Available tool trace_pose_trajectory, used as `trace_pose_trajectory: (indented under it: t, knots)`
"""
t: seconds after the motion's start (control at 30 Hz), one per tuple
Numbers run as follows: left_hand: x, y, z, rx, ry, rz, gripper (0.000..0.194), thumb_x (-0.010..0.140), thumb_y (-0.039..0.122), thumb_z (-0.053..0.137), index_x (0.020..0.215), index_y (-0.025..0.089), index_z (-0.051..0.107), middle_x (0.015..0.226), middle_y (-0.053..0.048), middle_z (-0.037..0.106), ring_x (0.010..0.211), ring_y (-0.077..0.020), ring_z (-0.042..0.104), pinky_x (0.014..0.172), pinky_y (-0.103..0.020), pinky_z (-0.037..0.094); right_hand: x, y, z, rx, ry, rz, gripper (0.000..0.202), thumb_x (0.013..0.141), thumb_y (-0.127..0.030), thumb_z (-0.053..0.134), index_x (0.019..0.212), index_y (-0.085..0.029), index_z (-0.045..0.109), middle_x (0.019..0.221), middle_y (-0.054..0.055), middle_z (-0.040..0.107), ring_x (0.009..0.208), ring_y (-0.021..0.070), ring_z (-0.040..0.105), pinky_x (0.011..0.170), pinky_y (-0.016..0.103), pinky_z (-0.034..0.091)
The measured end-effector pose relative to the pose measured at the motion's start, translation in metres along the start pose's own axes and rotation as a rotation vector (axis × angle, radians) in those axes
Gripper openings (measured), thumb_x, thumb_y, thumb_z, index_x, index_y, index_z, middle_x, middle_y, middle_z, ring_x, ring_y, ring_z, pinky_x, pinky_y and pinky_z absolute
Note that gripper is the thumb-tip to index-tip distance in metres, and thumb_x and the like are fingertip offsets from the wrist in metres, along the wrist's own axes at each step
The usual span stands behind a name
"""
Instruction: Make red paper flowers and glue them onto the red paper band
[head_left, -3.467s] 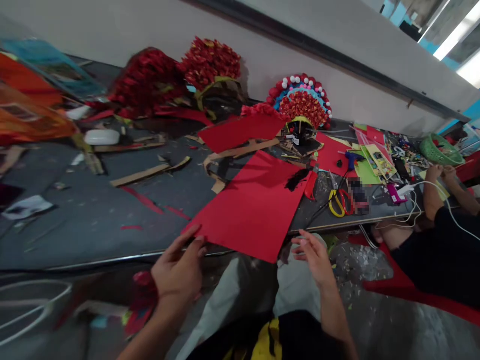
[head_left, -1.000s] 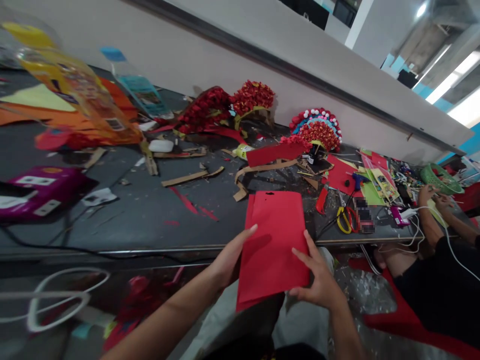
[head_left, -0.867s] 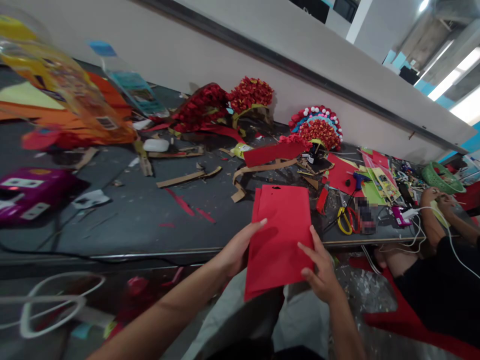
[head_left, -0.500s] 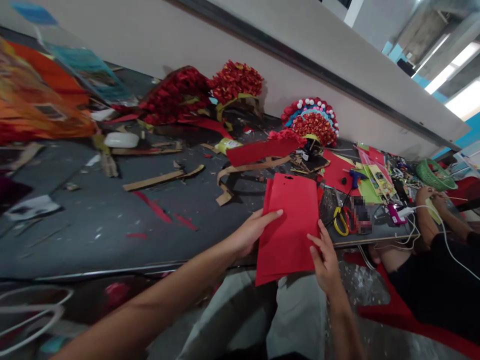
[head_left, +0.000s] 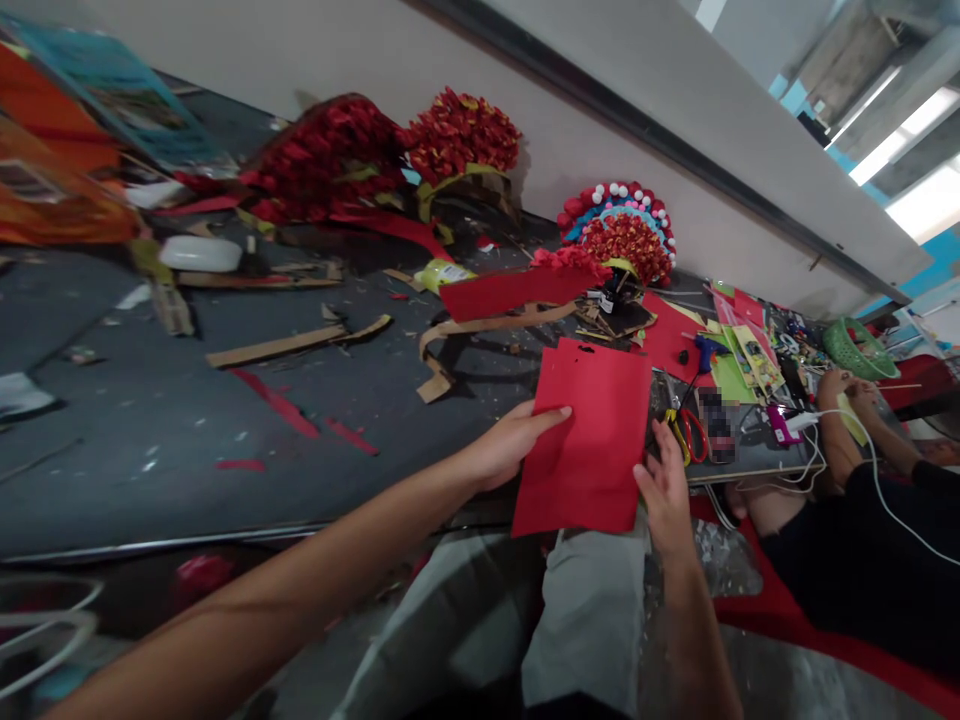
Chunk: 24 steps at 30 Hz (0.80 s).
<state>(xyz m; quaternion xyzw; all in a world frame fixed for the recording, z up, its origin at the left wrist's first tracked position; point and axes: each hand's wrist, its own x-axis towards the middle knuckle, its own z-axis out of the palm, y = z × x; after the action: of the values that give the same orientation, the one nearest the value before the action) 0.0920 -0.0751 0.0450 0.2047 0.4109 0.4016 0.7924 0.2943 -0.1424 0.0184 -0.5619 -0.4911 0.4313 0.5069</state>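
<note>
Flat red sheets (head_left: 589, 440), probably paper or thin card, extend over the table's front edge above my lap. A small dark cut-out shows near their top edge. My left hand (head_left: 517, 440) grips the left side, thumb on top and the other fingers mostly hidden beneath. By the right edge is my right hand (head_left: 665, 490), its fingers apart and its thumb at or very near the sheets. Just beyond that hand lie yellow-handled scissors (head_left: 677, 435) and a red-handled pair (head_left: 696, 435).
Red flower-like pieces (head_left: 465, 140) and a beaded fan-shaped headpiece (head_left: 622, 225) stand along the wall. Cardboard strips (head_left: 277, 347) and red scraps litter the grey table (head_left: 150, 450). A blue glue gun (head_left: 706, 352) lies to the right. A co-worker (head_left: 847, 540) sits at the far right, near a green basket (head_left: 860, 347).
My right hand has drawn slightly away from the sheets' face toward their right edge. The two red sheets now overlap more evenly at the bottom. The view has shifted a little.
</note>
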Motion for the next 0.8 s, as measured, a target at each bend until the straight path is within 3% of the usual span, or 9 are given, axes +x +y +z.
trace_pose_trajectory:
  t: [0.13, 0.2, 0.3, 0.43, 0.57, 0.67, 0.8]
  knots:
    - [0.005, 0.0, 0.003, 0.059, 0.005, 0.031, 0.014, 0.069, 0.022, 0.066, 0.08, 0.014, 0.066, 0.071, -0.005, 0.07, 0.059, -0.0186, 0.065, 0.056, -0.026, 0.051, 0.026, -0.008, 0.006, 0.217, -0.108, 0.249, 0.045, 0.072, -0.039, 0.065, 0.114, -0.021, 0.059, 0.123, 0.007, 0.062, 0.115, 0.0241, 0.057, 0.102, 0.043, 0.041]
    - [0.007, 0.002, 0.005, 0.077, 0.026, 0.092, 0.015, 0.067, 0.021, 0.066, 0.08, 0.014, 0.065, 0.071, -0.004, 0.07, 0.064, -0.0189, 0.066, 0.061, -0.026, 0.051, 0.035, -0.014, 0.013, 0.234, -0.133, 0.268, 0.038, 0.073, -0.037, 0.063, 0.107, -0.02, 0.063, 0.111, 0.005, 0.068, 0.104, 0.0236, 0.063, 0.098, 0.042, 0.044]
    - [0.009, 0.004, 0.008, 0.089, 0.019, 0.181, 0.027, 0.065, 0.024, 0.068, 0.09, 0.015, 0.065, 0.078, -0.004, 0.07, 0.076, -0.0208, 0.066, 0.072, -0.028, 0.052, 0.042, -0.023, 0.027, 0.074, -0.058, 0.125, 0.038, 0.075, -0.033, 0.059, 0.112, -0.021, 0.06, 0.11, 0.004, 0.069, 0.1, 0.0214, 0.063, 0.095, 0.038, 0.046]
    - [0.007, 0.006, 0.014, 0.118, -0.063, 0.264, 0.043, 0.066, 0.032, 0.07, 0.106, 0.016, 0.06, 0.093, -0.004, 0.07, 0.09, -0.0221, 0.064, 0.082, -0.031, 0.05, 0.043, -0.038, 0.048, -0.37, 0.088, -0.106, 0.047, 0.079, -0.027, 0.052, 0.126, -0.022, 0.053, 0.115, 0.005, 0.067, 0.102, 0.0212, 0.062, 0.092, 0.035, 0.046]
    - [0.006, 0.004, 0.022, 0.147, -0.121, 0.385, 0.054, 0.066, 0.035, 0.071, 0.115, 0.019, 0.055, 0.105, -0.004, 0.066, 0.099, -0.0216, 0.059, 0.088, -0.03, 0.048, 0.038, -0.052, 0.071, -0.686, 0.111, -0.193, 0.052, 0.081, -0.022, 0.046, 0.133, -0.021, 0.047, 0.109, 0.009, 0.07, 0.09, 0.0247, 0.067, 0.084, 0.037, 0.05]
    - [0.005, 0.003, 0.022, 0.171, -0.109, 0.401, 0.055, 0.063, 0.035, 0.073, 0.112, 0.017, 0.055, 0.097, -0.004, 0.065, 0.092, -0.0205, 0.059, 0.084, -0.03, 0.048, 0.035, -0.052, 0.084, -0.64, 0.029, -0.232, 0.049, 0.081, -0.02, 0.043, 0.129, -0.021, 0.052, 0.108, 0.009, 0.07, 0.092, 0.0252, 0.067, 0.085, 0.038, 0.05]
    - [0.003, 0.003, 0.012, 0.161, -0.02, 0.386, 0.049, 0.059, 0.036, 0.073, 0.099, 0.015, 0.056, 0.082, 0.001, 0.06, 0.077, -0.015, 0.056, 0.075, -0.027, 0.048, 0.03, -0.041, 0.096, -0.273, -0.175, -0.237, 0.039, 0.084, -0.023, 0.045, 0.119, -0.023, 0.061, 0.121, 0.004, 0.064, 0.118, 0.0196, 0.055, 0.104, 0.035, 0.039]
